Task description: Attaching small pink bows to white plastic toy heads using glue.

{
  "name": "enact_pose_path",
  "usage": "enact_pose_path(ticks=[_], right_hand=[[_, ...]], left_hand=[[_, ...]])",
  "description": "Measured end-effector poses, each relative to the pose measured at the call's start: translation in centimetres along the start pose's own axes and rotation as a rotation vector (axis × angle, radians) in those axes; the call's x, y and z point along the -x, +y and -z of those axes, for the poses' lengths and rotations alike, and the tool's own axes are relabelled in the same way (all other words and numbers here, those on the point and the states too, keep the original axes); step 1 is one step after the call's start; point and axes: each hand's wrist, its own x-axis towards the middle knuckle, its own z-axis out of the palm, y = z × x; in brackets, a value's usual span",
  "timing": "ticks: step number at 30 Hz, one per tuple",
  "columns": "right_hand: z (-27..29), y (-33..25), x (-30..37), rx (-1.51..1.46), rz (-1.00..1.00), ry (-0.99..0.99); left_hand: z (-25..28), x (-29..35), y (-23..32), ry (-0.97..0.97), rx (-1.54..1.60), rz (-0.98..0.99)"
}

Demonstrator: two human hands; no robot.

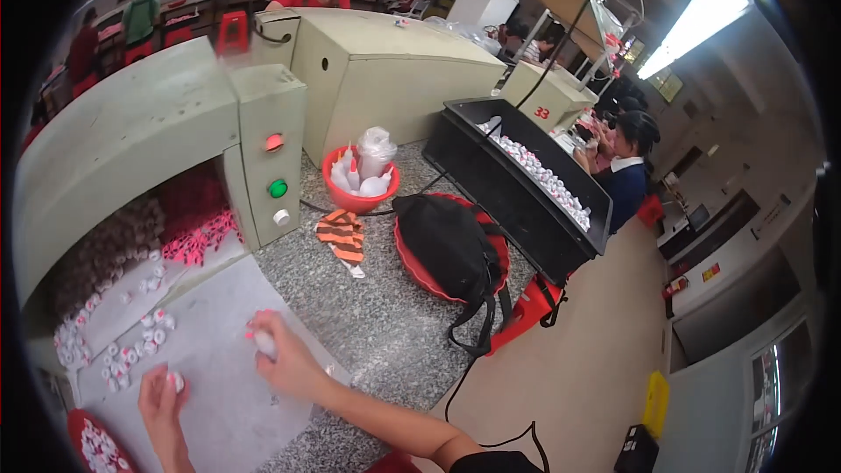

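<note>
Over the white paper sheet, my left hand is closed, pinching a small white rounded piece with a touch of pink-red. To the right, my right hand wraps round a small white squeeze bottle whose pink tip points left, apart from the piece. Just beyond my left hand lie several loose white pieces with pink-red marks. More white pieces and a heap of bright pink small parts sit in the opening of the cream machine.
A red basin holds squeeze bottles beside the machine's buttons. Right of it lie an orange-brown striped cloth and a black bag. A long black tray carries white pieces. A red dish sits lower left. Other people work farther off.
</note>
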Motion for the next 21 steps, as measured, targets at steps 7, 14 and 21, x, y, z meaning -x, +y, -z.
enact_pose_path(ticks=[7, 14, 21], right_hand=[[0.8, -3.6, 0.1, -0.247, -0.369, -0.259], [1.0, -4.3, -0.4, -0.312, -0.378, -0.218], [1.5, -4.9, 0.3, -0.257, -0.345, -0.229]], left_hand=[[-2.0, 3.3, -2.6, -0.197, 0.216, 0.105], [-1.9, 3.7, -1.9, -0.065, -0.037, 0.214], [-2.1, 4.6, -2.3, -0.103, -0.045, 0.195]])
